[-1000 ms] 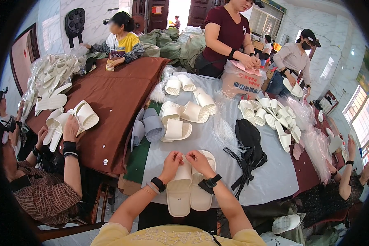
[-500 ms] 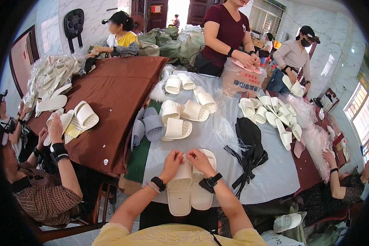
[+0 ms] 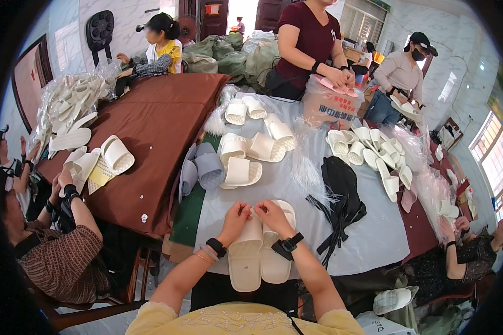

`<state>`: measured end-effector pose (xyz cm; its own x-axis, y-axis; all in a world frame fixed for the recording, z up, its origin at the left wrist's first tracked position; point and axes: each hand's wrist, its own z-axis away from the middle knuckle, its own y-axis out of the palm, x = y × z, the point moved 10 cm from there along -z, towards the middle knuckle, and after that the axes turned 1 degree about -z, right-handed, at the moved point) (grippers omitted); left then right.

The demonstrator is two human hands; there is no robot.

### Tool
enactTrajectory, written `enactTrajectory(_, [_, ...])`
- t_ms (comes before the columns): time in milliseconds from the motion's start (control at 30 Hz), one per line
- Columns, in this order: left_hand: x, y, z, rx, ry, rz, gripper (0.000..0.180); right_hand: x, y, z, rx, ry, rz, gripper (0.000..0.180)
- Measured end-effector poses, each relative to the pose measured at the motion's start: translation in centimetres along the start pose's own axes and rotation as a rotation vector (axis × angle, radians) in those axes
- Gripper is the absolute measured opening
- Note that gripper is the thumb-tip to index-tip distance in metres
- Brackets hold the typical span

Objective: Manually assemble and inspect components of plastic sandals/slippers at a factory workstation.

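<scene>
Pinching at the strap end of the slipper pair at lower centre, your left hand and right hand had fingers curled closed on it; the pair lay flat on the grey cloth; it looked light, soft and bendy, best held by strap or edge; at upper right a clear bag held pink slippers.

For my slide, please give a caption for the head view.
Both hands, left hand and right hand, rest on a pair of white slippers on the grey-covered table.
</scene>
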<state>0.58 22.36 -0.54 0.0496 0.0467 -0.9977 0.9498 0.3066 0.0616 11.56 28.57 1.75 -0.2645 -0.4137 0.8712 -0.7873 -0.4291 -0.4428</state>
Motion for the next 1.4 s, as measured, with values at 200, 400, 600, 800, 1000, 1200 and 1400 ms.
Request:
enactTrajectory(200, [0.00, -0.26, -0.08, -0.034, -0.003, 0.023, 0.016, 0.54, -0.15, -0.02, -0.001, -0.012, -0.012, 0.020])
enactTrajectory(400, [-0.06, -0.37, -0.02, -0.053, -0.003, 0.085, 0.016, 0.43, 0.06, 0.02, 0.030, 0.026, -0.020, 0.017])
enactTrajectory(600, [0.07, -0.10, -0.08, -0.007, -0.007, 0.003, 0.016, 0.45, -0.10, -0.01, 0.004, 0.001, -0.014, 0.020])
enactTrajectory(800, [0.17, -0.23, -0.07, -0.035, -0.005, 0.045, 0.016, 0.48, -0.20, 0.04, 0.001, 0.008, -0.012, 0.020])
enactTrajectory(1000, [0.04, -0.31, 0.06, -0.045, -0.020, 0.109, 0.017, 0.48, -0.06, 0.01, 0.014, 0.011, 0.011, 0.020])
enactTrajectory(1200, [-0.10, -0.20, -0.10, -0.015, 0.006, -0.037, 0.015, 0.28, 0.13, -0.07, 0.026, 0.029, 0.007, 0.019])
enactTrajectory(1400, [0.04, -0.32, -0.27, -0.058, -0.008, 0.087, 0.014, -0.14, 0.12, -0.07, 0.049, 0.044, -0.023, 0.016])
